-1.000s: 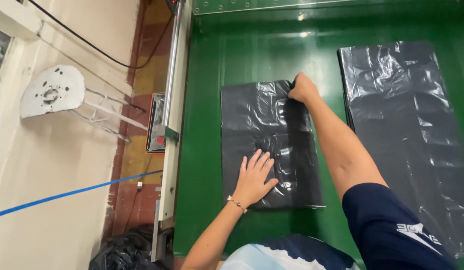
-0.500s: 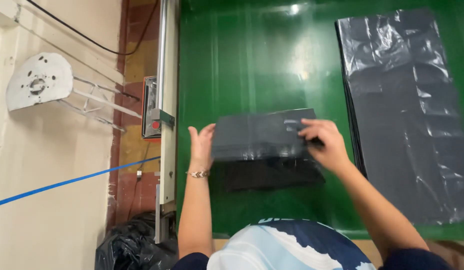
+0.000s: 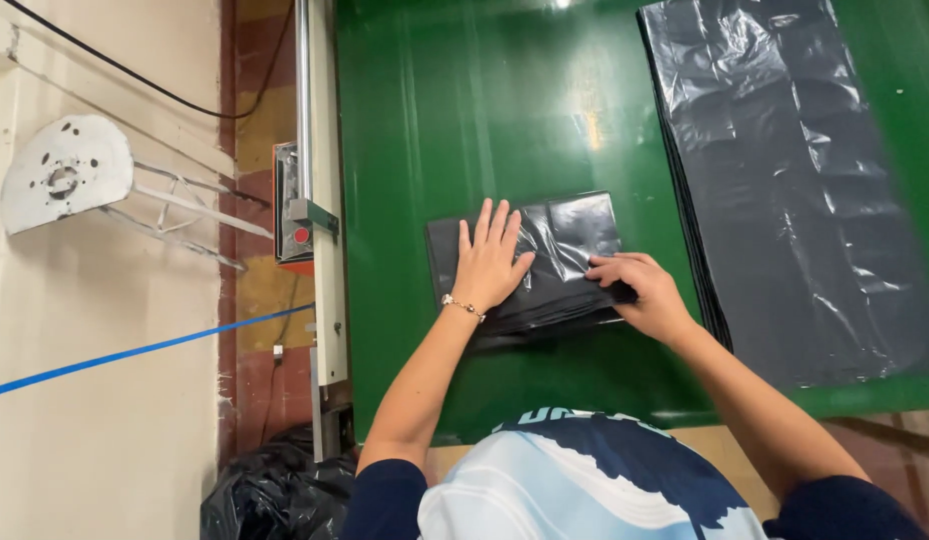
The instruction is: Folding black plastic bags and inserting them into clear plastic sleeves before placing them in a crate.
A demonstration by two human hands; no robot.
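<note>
Folded black plastic bag (image 3: 545, 262) lies flat on the green table (image 3: 435, 130), just below frame centre. Left hand (image 3: 488, 265) rests on its left half, palm down, fingers spread and fully open, pressing, not gripping; thin bracelet (image 3: 463, 306) at the wrist. Right hand (image 3: 640, 293) at the bag's 4 o'clock corner, fingers curled over the edge, partly closed, pinching the folded layers. Stack of flat black bags (image 3: 785, 180) at 2 o'clock from the folded one, near but apart. Metal rail (image 3: 315, 190) with a red-button box (image 3: 295, 232) at 9 o'clock along the table edge. White round bracket (image 3: 65, 172) on the wall farther out at 9 o'clock, blue line (image 3: 135, 350) below it. Crumpled black bag heap (image 3: 275, 490) at 7 o'clock.
</note>
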